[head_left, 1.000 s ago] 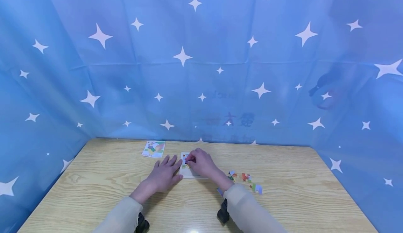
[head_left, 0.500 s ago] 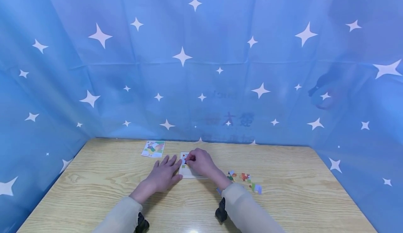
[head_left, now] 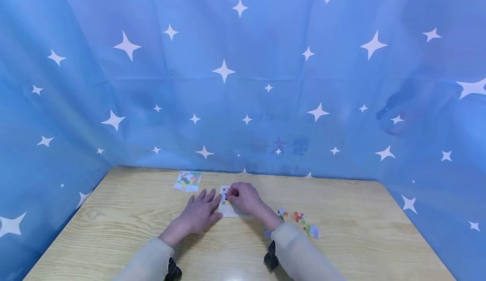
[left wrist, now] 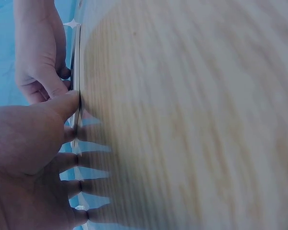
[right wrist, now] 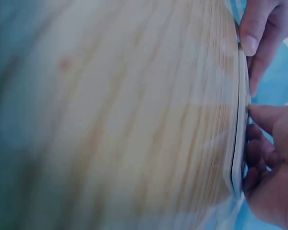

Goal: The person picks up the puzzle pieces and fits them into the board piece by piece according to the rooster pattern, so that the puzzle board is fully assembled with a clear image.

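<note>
A small white puzzle tray (head_left: pixel 232 212) lies flat on the table, with a few colourful pieces set along its left side. My left hand (head_left: pixel 198 216) rests with spread fingers at the tray's left edge, its thumb (left wrist: pixel 67 103) and fingertips against the edge. Over the tray's left part, my right hand (head_left: pixel 244 197) pinches a small puzzle piece (head_left: pixel 226 197) between thumb and forefinger, close down on the tray. The fingers hide most of that piece. In the right wrist view, the right hand's other fingers (right wrist: pixel 253 152) curl in just above the tray.
Several loose puzzle pieces (head_left: pixel 298 217) lie right of the tray, some partly behind the right forearm. A square picture card (head_left: pixel 187 181) lies at the back left, beyond the left hand. A blue star-patterned curtain (head_left: pixel 243 99) hangs behind the wooden table (head_left: pixel 353 230).
The head view has shifted slightly, so everything sits a little lower and further right. Both hands stay in place at the tray, the right still at the same piece.
</note>
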{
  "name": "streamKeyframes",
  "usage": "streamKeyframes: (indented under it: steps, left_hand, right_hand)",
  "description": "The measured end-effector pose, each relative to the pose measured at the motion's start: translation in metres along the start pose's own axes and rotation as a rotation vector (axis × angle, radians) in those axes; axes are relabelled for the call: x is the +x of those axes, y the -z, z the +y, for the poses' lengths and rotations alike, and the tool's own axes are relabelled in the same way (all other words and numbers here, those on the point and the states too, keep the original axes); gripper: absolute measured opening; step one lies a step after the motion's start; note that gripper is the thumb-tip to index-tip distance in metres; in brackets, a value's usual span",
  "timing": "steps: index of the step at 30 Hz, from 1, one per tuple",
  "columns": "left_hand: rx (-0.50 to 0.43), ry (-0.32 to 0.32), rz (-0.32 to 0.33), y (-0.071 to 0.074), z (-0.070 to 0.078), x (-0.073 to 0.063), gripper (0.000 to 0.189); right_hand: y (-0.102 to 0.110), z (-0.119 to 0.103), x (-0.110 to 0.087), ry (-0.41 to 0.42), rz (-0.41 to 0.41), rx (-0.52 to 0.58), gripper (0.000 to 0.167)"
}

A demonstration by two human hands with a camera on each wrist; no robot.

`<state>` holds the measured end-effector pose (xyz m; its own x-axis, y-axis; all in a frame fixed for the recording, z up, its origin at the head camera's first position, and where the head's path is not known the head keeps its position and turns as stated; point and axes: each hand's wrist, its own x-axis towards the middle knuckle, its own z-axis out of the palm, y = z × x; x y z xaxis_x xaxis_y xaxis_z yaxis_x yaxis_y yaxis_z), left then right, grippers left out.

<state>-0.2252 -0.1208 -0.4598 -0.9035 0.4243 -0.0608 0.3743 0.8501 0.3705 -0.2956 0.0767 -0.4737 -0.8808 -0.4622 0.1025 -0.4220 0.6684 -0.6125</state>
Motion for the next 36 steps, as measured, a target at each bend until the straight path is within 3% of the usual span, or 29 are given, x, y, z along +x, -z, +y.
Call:
streamKeyframes:
  steps: [3, 9, 16, 23, 36]
  left_hand:
    - [-0.004, -0.005, -0.004, -0.002, 0.001, 0.0, 0.059]
    - [-0.009, 0.003, 0.004, -0.003, 0.002, 0.0, 0.059]
    - [-0.013, 0.001, 0.011, -0.003, 0.001, -0.001, 0.06]
    - [-0.042, -0.003, 0.014, -0.004, -0.001, -0.001, 0.06]
    - [-0.053, -0.009, 0.019, -0.004, 0.0, -0.001, 0.06]
  right_hand:
    - [0.002, 0.004, -0.002, 0.008, -0.043, 0.01, 0.001]
    - [0.016, 0.009, -0.006, 0.038, -0.111, 0.071, 0.015]
    - [0.044, 0.024, -0.025, 0.064, -0.111, 0.086, 0.014]
    - [0.075, 0.045, -0.052, 0.024, -0.108, 0.084, 0.016]
    - [0.107, 0.071, -0.09, 0.013, -0.115, 0.071, 0.016]
